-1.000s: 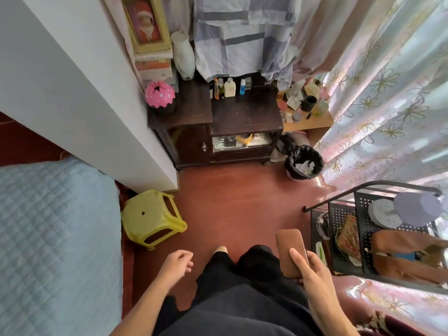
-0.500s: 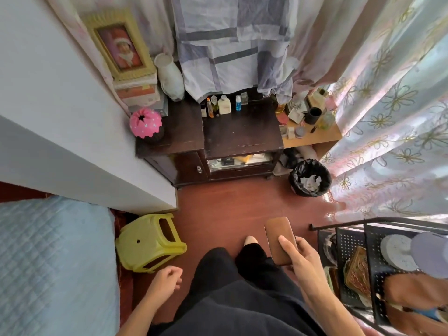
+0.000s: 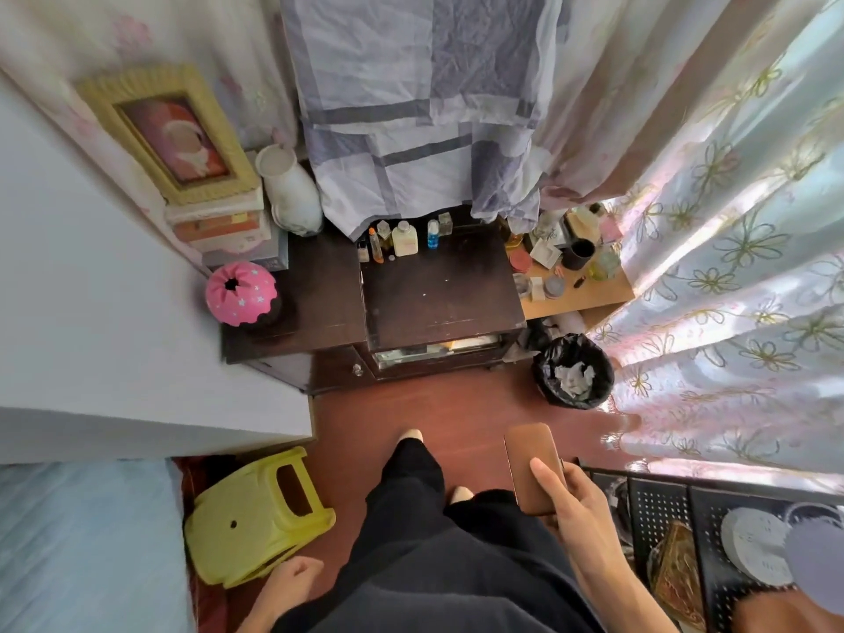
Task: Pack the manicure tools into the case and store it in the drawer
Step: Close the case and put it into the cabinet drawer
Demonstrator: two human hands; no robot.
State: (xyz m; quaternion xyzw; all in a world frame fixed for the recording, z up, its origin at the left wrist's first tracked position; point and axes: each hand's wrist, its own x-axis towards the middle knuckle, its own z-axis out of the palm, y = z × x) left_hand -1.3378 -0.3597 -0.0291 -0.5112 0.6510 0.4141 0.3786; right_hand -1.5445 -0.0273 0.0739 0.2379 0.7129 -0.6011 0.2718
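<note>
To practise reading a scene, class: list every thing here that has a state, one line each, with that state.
Flat brown leather case: closed, off the floor.
Right hand: grips the case.
Left hand: loosely curled, holding nothing.
Dark wooden dresser drawer: partly open.
Black-lined bin: uncovered, crumpled paper inside.

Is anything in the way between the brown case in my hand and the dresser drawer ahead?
Nothing visible. Bare floor lies between the case in your right hand and the drawer. The yellow stool sits off to the left and the black bin to the right.
</note>
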